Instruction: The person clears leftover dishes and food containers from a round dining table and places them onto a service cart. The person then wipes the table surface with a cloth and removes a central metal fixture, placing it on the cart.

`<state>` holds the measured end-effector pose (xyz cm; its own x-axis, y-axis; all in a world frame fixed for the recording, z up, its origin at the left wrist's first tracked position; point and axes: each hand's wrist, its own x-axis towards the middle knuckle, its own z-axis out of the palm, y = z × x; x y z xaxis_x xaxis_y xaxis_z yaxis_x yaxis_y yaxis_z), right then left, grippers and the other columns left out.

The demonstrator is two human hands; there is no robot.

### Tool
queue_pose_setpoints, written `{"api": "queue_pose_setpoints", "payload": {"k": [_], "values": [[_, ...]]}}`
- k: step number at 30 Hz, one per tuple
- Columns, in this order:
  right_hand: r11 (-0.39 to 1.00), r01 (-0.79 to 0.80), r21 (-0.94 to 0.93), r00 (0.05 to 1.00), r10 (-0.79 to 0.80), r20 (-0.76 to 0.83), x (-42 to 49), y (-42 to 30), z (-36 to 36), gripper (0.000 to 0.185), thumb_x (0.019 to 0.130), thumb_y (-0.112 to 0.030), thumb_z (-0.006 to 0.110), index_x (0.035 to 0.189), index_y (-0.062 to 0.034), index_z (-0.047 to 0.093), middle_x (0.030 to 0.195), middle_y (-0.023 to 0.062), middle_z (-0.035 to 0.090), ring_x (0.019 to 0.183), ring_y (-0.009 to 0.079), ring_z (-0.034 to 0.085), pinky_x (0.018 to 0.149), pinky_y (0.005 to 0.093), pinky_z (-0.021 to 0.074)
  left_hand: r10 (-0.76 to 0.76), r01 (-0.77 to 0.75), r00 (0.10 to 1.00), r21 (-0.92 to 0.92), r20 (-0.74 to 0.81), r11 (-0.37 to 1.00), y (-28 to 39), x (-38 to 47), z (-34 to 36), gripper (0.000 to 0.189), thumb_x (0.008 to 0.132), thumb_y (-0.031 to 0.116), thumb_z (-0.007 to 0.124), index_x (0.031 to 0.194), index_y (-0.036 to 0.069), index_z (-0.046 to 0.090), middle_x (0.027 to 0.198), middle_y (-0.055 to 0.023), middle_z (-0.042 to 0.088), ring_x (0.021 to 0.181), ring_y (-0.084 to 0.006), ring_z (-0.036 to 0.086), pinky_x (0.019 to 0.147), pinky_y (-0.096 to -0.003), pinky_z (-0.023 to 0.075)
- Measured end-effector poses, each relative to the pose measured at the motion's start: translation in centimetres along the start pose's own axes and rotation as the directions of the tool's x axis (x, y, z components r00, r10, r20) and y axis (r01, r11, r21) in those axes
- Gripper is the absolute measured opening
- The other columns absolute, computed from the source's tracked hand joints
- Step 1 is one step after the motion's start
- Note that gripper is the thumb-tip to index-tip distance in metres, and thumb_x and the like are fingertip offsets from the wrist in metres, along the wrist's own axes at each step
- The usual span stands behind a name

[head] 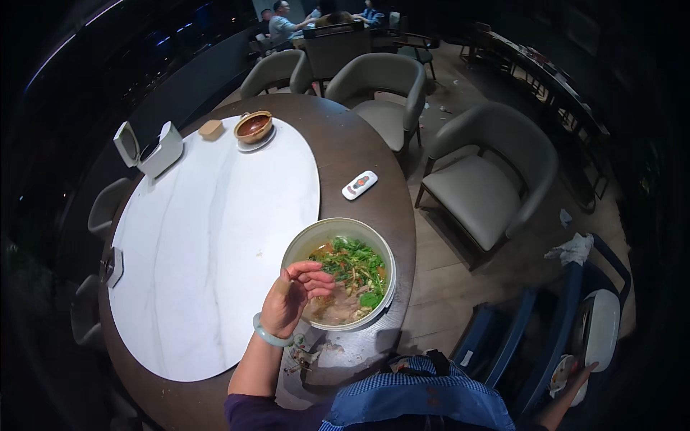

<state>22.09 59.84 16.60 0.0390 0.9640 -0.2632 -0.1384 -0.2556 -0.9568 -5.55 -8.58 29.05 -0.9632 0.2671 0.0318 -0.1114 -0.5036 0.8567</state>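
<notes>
A white plastic bucket [392,293] stands at the near right of the round wooden table. Inside lie green herbs [358,258], broth and food scraps. Held above the bucket's near left side is my left hand [299,293], palm up with loosely bent fingers and nothing visible in it. A pale bangle [272,331] circles that wrist. At the lower right, my right hand [574,385] grips the lower edge of a white oblong dish [602,328] beside a dark blue cart [555,318]. A smaller soiled dish [561,372] is close to that hand; its contact with the fingers is unclear.
On the white marble-look turntable [215,242] sit a brown clay bowl [254,126], a tan box [211,130] and an open white container [161,153]. A white remote [359,185] lies on the wooden rim [372,145]. Several grey armchairs [480,188] surround the table. People sit farther back.
</notes>
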Motion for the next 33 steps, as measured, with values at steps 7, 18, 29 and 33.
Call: {"api": "queue_pose_setpoints", "payload": {"k": [7, 18, 29, 33], "values": [[0.977, 0.083, -0.195, 0.944, -0.140, -0.299, -12.9, -1.0, 6.2, 0.071, 0.086, -0.055, 0.024, 0.122, 0.0058, 0.037, 0.117, 0.0226, 0.047, 0.108, 0.0324, 0.046, 0.090, 0.0401, 0.0375, 0.166, -0.155, 0.970, 0.079, -0.179, 0.985, 0.5, -1.9, -2.5, 0.053, 0.088, 0.047, 0.030, 0.107, 0.000, 0.047, 0.094, -0.0152, 0.057, 0.089, -0.0237, 0.055, 0.079, -0.0342, 0.0437], [0.929, 0.347, -0.125, 0.702, -0.169, 0.691, -16.7, 4.1, 25.5, 0.021, 0.089, -0.035, 0.041, 0.081, -0.0158, 0.046, 0.061, -0.0043, 0.044, 0.047, 0.0028, 0.039, 0.041, 0.0152, 0.0290, 0.271, -0.256, 0.848, 0.095, -0.456, 0.962, -0.2, -4.5, -3.4, 0.047, 0.090, 0.043, 0.031, 0.103, 0.001, 0.048, 0.090, -0.0133, 0.058, 0.084, -0.0215, 0.057, 0.076, -0.0320, 0.0461], [0.948, 0.318, -0.029, 0.241, -0.051, 0.969, -14.9, 9.3, 50.4, 0.016, 0.090, -0.028, 0.042, 0.086, -0.0129, 0.045, 0.060, -0.0025, 0.043, 0.046, 0.0036, 0.038, 0.039, 0.0160, 0.0289, 0.368, -0.054, 0.710, 0.474, -0.601, 0.879, 3.4, 4.3, 2.5, 0.044, 0.090, 0.043, 0.031, 0.102, 0.003, 0.048, 0.085, -0.0095, 0.058, 0.077, -0.0176, 0.056, 0.071, -0.0296, 0.0439], [0.964, 0.242, -0.108, 0.247, 0.047, 0.968, -14.2, 9.0, 59.0, 0.016, 0.090, -0.028, 0.042, 0.087, -0.0128, 0.044, 0.060, -0.0027, 0.042, 0.045, 0.0031, 0.036, 0.038, 0.0162, 0.0275, 0.254, 0.054, 0.693, 0.401, -0.674, 0.915, 5.0, 12.5, 4.7, 0.041, 0.090, 0.041, 0.034, 0.103, 0.004, 0.047, 0.085, -0.0098, 0.058, 0.077, -0.0177, 0.056, 0.070, -0.0302, 0.0449]]}}
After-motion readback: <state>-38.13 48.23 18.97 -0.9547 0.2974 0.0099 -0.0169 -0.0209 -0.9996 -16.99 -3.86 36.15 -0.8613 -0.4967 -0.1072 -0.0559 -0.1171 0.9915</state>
